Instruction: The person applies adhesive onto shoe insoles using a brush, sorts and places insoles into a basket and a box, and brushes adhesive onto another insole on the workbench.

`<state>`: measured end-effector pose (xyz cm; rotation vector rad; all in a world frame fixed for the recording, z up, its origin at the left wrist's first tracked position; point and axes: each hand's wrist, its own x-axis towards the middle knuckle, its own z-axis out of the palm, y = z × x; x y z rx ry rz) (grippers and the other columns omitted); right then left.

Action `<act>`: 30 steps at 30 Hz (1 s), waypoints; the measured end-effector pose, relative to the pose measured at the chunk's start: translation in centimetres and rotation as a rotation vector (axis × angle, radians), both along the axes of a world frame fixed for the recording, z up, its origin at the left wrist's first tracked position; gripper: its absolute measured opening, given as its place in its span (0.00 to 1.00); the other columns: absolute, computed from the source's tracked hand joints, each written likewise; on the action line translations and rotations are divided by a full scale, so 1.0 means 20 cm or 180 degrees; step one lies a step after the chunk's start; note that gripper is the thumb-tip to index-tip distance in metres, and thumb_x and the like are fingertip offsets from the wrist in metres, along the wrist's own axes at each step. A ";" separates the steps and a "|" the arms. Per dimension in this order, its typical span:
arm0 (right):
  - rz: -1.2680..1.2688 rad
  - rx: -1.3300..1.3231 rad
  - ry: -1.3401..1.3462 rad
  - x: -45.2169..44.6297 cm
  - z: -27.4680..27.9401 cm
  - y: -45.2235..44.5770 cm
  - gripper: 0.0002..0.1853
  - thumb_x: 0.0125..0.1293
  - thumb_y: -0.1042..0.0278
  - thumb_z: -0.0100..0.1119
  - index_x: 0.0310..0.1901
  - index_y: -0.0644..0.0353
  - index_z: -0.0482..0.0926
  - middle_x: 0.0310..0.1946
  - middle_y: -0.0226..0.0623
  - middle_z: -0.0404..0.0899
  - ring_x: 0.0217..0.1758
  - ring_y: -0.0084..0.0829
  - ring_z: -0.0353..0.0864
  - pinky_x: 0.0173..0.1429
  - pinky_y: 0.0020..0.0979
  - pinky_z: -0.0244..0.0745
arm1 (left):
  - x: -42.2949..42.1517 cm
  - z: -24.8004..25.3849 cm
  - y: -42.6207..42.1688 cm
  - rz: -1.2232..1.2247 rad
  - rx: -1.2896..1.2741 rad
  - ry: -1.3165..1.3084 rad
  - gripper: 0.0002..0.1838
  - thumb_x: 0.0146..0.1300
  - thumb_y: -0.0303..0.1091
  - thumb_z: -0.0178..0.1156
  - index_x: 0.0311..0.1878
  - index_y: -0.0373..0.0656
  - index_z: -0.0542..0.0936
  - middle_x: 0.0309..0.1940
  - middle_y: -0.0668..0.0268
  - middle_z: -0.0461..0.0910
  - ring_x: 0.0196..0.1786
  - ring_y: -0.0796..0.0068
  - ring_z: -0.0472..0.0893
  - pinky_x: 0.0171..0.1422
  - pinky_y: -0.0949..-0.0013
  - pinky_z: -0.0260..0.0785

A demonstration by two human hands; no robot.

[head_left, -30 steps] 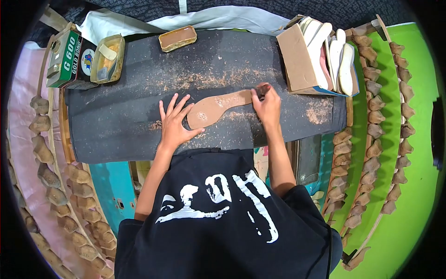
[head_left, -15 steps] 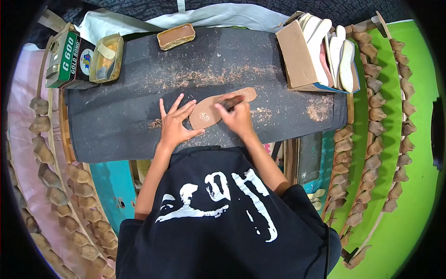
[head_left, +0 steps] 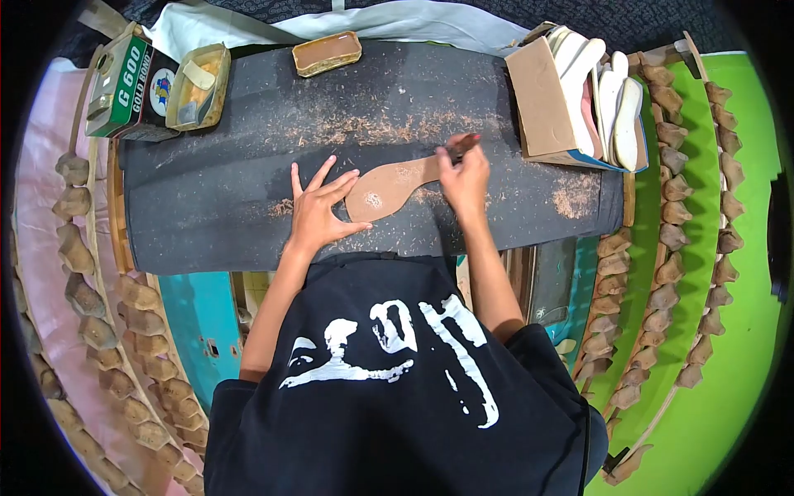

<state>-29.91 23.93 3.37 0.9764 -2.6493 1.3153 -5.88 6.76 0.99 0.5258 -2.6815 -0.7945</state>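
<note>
A brown sole-shaped piece (head_left: pixel 382 189) lies flat on the dark cloth of the table (head_left: pixel 207 207), its wide end to the left and its narrow end under my right hand. My left hand (head_left: pixel 321 207) has its fingers spread, with thumb and fingertips at the edge of the wide end. A small dark tool with a reddish end (head_left: pixel 465 145) is gripped in my right hand (head_left: pixel 465 175), over the narrow end. Its working tip is hidden by the fingers. Pale shavings lie on the wide part of the piece.
A shallow tray (head_left: pixel 327 54) stands at the back edge. At the back left are a G 600 can (head_left: pixel 131 91) and a yellowish container (head_left: pixel 198 87). A cardboard box of pale soles (head_left: pixel 542 99) stands back right. Shavings (head_left: pixel 364 128) are strewn behind the piece.
My right hand with the tool went from the narrow end to the middle of the piece, then back right to the narrow end. My left hand stays at the wide end.
</note>
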 end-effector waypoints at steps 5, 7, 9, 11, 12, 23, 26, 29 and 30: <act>0.0446 -0.0185 -0.0600 0.28 -0.04 -0.12 0.11 0.65 0.68 0.75 0.44 0.63 0.84 0.36 0.43 0.86 0.30 0.40 0.84 0.38 0.40 0.78 | 0.00 -0.01 0.00 -0.0012 -0.0035 -0.0009 0.48 0.35 0.63 0.87 0.63 0.52 0.91 0.68 0.78 0.87 0.85 0.63 0.68 0.91 0.28 0.23; 0.0450 -0.0394 -0.1277 0.34 -0.05 -0.15 0.12 0.64 0.67 0.77 0.43 0.62 0.84 0.32 0.36 0.83 0.26 0.26 0.76 0.33 0.32 0.71 | 0.00 -0.01 0.00 -0.0017 -0.0047 -0.0007 0.48 0.35 0.64 0.87 0.63 0.52 0.91 0.68 0.78 0.87 0.85 0.63 0.68 0.91 0.28 0.23; 0.0468 -0.0453 -0.1201 0.31 -0.05 -0.14 0.11 0.64 0.70 0.78 0.43 0.61 0.83 0.33 0.28 0.82 0.30 0.18 0.75 0.34 0.26 0.70 | -0.01 -0.01 0.00 -0.0022 -0.0048 -0.0026 0.48 0.35 0.64 0.86 0.63 0.52 0.91 0.68 0.77 0.87 0.86 0.63 0.68 0.91 0.27 0.23; 0.0340 -0.0438 -0.1309 0.22 -0.09 -0.11 0.12 0.65 0.72 0.79 0.44 0.61 0.84 0.35 0.26 0.83 0.33 0.16 0.77 0.35 0.23 0.71 | 0.00 0.00 0.00 -0.0024 -0.0027 -0.0060 0.48 0.36 0.64 0.86 0.63 0.52 0.91 0.68 0.77 0.87 0.86 0.63 0.67 0.91 0.27 0.22; 0.0278 -0.0189 -0.0426 0.15 -0.05 -0.08 0.12 0.66 0.71 0.79 0.46 0.61 0.84 0.36 0.28 0.86 0.34 0.18 0.80 0.37 0.25 0.74 | 0.00 0.00 0.00 -0.0026 -0.0010 -0.0067 0.47 0.36 0.64 0.86 0.63 0.52 0.91 0.69 0.77 0.87 0.86 0.63 0.67 0.91 0.27 0.22; 0.0054 -0.0683 0.0430 0.02 -0.09 0.10 0.10 0.69 0.71 0.76 0.43 0.64 0.83 0.35 0.38 0.86 0.36 0.28 0.87 0.43 0.32 0.82 | 0.00 0.00 0.00 -0.0035 -0.0002 -0.0032 0.49 0.36 0.64 0.87 0.65 0.51 0.90 0.69 0.76 0.86 0.86 0.61 0.68 0.91 0.27 0.23; 0.0544 -0.0929 -0.0880 0.38 -0.09 0.04 0.08 0.72 0.71 0.75 0.45 0.63 0.85 0.43 0.36 0.89 0.44 0.28 0.90 0.45 0.32 0.85 | 0.00 0.00 0.00 -0.0041 -0.0054 -0.0039 0.49 0.37 0.65 0.86 0.64 0.51 0.90 0.69 0.76 0.86 0.86 0.61 0.68 0.91 0.27 0.23; 0.1132 -0.0628 -0.0915 0.43 -0.04 0.03 0.08 0.68 0.74 0.75 0.45 0.63 0.87 0.44 0.40 0.90 0.44 0.37 0.92 0.50 0.34 0.85 | 0.00 -0.02 -0.01 -0.0028 -0.0079 0.0031 0.48 0.37 0.66 0.85 0.64 0.51 0.90 0.69 0.77 0.86 0.85 0.62 0.68 0.91 0.27 0.23; 0.0990 -0.0730 -0.1417 0.44 -0.03 0.04 0.08 0.67 0.73 0.76 0.45 0.63 0.87 0.44 0.41 0.90 0.45 0.39 0.93 0.50 0.35 0.85 | 0.00 -0.02 0.00 -0.0031 -0.0085 0.0016 0.48 0.37 0.66 0.85 0.64 0.51 0.90 0.69 0.77 0.86 0.85 0.62 0.68 0.91 0.27 0.23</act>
